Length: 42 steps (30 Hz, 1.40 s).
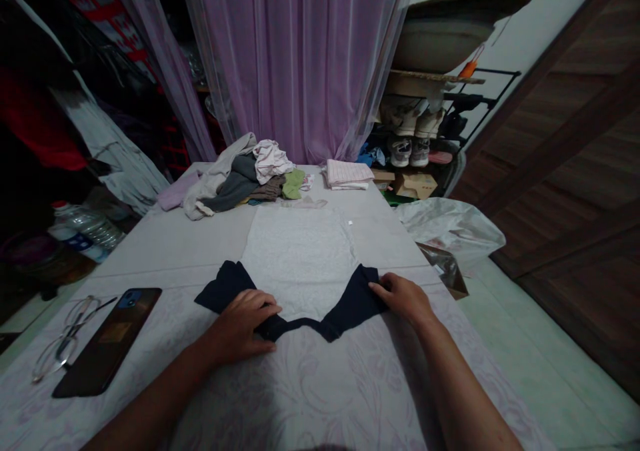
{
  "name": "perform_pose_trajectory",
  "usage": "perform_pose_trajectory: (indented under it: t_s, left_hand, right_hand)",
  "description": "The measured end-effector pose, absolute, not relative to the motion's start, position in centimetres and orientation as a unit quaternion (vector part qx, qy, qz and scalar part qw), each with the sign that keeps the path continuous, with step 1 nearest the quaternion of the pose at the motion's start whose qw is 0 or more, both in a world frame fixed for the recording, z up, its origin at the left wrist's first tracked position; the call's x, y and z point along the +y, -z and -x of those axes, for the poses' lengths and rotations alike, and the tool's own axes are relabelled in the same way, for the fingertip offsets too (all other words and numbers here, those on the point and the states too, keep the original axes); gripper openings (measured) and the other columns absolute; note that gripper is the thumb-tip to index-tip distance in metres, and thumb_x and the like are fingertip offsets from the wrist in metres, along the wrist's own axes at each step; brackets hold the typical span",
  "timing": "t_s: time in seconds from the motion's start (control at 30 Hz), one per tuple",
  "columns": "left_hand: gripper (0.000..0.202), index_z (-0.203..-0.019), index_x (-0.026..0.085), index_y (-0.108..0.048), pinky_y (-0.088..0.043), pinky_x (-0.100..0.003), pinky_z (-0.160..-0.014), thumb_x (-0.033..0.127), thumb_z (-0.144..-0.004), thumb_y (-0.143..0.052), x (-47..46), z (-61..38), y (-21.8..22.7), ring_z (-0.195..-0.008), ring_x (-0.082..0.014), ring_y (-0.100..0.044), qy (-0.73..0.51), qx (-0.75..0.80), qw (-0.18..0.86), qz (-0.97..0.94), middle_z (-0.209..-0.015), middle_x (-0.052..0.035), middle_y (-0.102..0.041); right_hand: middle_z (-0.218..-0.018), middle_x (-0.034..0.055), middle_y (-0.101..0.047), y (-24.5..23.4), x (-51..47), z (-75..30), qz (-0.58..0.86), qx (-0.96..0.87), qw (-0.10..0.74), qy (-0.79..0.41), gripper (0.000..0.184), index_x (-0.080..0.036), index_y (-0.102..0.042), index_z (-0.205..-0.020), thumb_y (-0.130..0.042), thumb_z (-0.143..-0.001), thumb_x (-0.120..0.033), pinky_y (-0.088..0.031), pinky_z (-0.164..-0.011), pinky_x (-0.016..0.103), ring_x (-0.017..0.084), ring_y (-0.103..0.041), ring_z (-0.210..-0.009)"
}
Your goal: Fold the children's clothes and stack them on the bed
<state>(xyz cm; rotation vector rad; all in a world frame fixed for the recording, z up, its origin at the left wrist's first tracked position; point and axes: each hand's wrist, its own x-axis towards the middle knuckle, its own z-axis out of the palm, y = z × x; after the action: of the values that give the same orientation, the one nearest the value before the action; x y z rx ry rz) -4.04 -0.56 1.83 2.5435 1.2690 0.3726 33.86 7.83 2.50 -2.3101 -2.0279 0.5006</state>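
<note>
A dark navy garment (355,297) lies spread on a patterned pale bedsheet (300,397), its two wide ends joined by a narrow band at the front. My left hand (240,327) rests palm-down on its left end, with the fingers over the cloth. My right hand (403,297) lies on the right end, fingertips at its edge. A white lacy cloth (300,257) lies flat behind the garment, partly under it.
A phone (107,341) and eyeglasses (65,337) lie left of my hands. A clothes pile (235,181) and folded striped cloth (347,174) sit at the far end. A plastic bottle (85,227) stands left; a plastic bag (453,231) lies right, near a shoe rack (410,131).
</note>
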Motion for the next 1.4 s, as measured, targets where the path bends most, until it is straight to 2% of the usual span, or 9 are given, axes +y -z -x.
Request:
perform_pose_trajectory:
  t_s: [0.13,0.27,0.43,0.6,0.7,0.8,0.9,1.1,1.4]
  left_hand:
    - [0.039,-0.121,0.025,-0.060,-0.042,-0.043,-0.093,0.038,-0.085,-0.062,-0.8,3.7,-1.7,-0.108,-0.0257,-0.057,-0.100,0.413,0.082,-0.902,-0.118,-0.0074,-0.063]
    - [0.025,-0.110,0.025,-0.064,-0.044,-0.037,-0.088,0.024,-0.094,-0.045,-1.1,3.3,-1.2,-0.100,-0.0195,-0.060,-0.125,0.389,0.068,-0.910,-0.105,-0.0038,-0.068]
    - [0.024,-0.102,0.024,-0.066,-0.044,-0.034,-0.085,0.032,-0.096,-0.044,-1.9,3.3,-2.1,-0.097,-0.0181,-0.061,-0.146,0.412,0.126,-0.890,-0.105,-0.0027,-0.069]
    - [0.032,-0.098,0.024,-0.067,-0.045,-0.034,-0.083,0.047,-0.094,-0.046,-1.5,2.5,-3.0,-0.096,-0.0193,-0.063,-0.136,0.434,0.147,-0.878,-0.102,-0.0023,-0.071]
    - [0.039,-0.116,0.023,-0.065,-0.040,-0.039,-0.101,0.042,-0.099,-0.036,0.6,0.8,-2.8,-0.119,-0.0211,-0.057,-0.141,0.479,0.110,-0.859,-0.122,-0.0045,-0.068]
    - [0.049,-0.138,0.018,-0.051,-0.026,-0.046,-0.115,0.043,-0.098,-0.035,3.2,-1.3,-1.8,-0.141,-0.0264,-0.035,-0.089,0.563,0.063,-0.819,-0.149,-0.0090,-0.046]
    - [0.055,-0.145,0.014,-0.042,-0.021,-0.049,-0.118,0.042,-0.098,-0.033,4.5,-2.8,-0.3,-0.145,-0.0275,-0.027,-0.043,0.629,0.046,-0.775,-0.155,-0.0106,-0.036]
    - [0.056,-0.146,0.021,-0.041,-0.020,-0.048,-0.118,0.046,-0.099,-0.028,3.7,-1.9,2.3,-0.144,-0.0247,-0.030,-0.076,0.638,-0.010,-0.766,-0.153,-0.0074,-0.039]
    - [0.078,-0.150,0.020,-0.035,-0.015,-0.052,-0.118,0.070,-0.089,-0.034,3.4,-0.9,1.9,-0.146,-0.0296,-0.025,-0.070,0.609,0.030,-0.790,-0.156,-0.0110,-0.033]
  right_hand:
    - [-0.095,0.0040,-0.073,-1.8,8.0,-33.7,0.738,-0.648,0.072,-0.173,0.030,-0.024,-0.067,-0.098,-0.057,-0.085,-0.048,-0.041,-0.066,0.028,0.022,-0.067,-0.088]
    - [-0.094,0.0041,-0.073,-1.5,7.9,-34.1,0.764,-0.620,0.104,-0.149,0.031,-0.025,-0.066,-0.107,-0.056,-0.085,-0.045,-0.042,-0.066,0.027,0.022,-0.067,-0.087]
    - [-0.093,0.0059,-0.073,-1.8,6.7,-34.1,0.775,-0.619,0.071,-0.107,0.032,-0.026,-0.066,-0.110,-0.055,-0.087,-0.046,-0.044,-0.067,0.030,0.025,-0.068,-0.087]
    - [-0.125,0.0136,-0.063,-2.1,6.2,-31.9,0.713,-0.689,0.132,-0.001,0.038,-0.019,-0.063,-0.120,-0.051,-0.090,-0.037,-0.046,-0.090,0.039,0.028,-0.059,-0.113]
    - [-0.143,0.0139,-0.050,-2.5,6.6,-27.9,0.635,-0.753,0.173,0.007,0.043,-0.017,-0.058,-0.130,-0.049,-0.091,-0.033,-0.038,-0.105,0.042,0.028,-0.046,-0.131]
    - [-0.153,0.0126,-0.039,-2.4,7.2,-23.0,0.570,-0.809,0.140,-0.029,0.049,-0.018,-0.047,-0.141,-0.044,-0.095,-0.032,-0.026,-0.114,0.048,0.027,-0.033,-0.141]
    - [-0.156,0.0134,-0.032,-1.3,7.3,-19.7,0.547,-0.829,0.092,-0.071,0.053,-0.016,-0.040,-0.146,-0.041,-0.096,-0.035,-0.021,-0.114,0.054,0.028,-0.027,-0.144]
    - [-0.157,0.0117,-0.029,0.8,6.3,-21.1,0.541,-0.835,0.072,-0.071,0.056,-0.020,-0.038,-0.148,-0.036,-0.098,-0.045,-0.016,-0.115,0.055,0.028,-0.024,-0.146]
    - [-0.155,0.0143,-0.034,-0.1,5.8,-22.4,0.596,-0.798,0.064,-0.054,0.054,-0.018,-0.042,-0.146,-0.037,-0.097,-0.040,-0.020,-0.113,0.058,0.029,-0.029,-0.144]
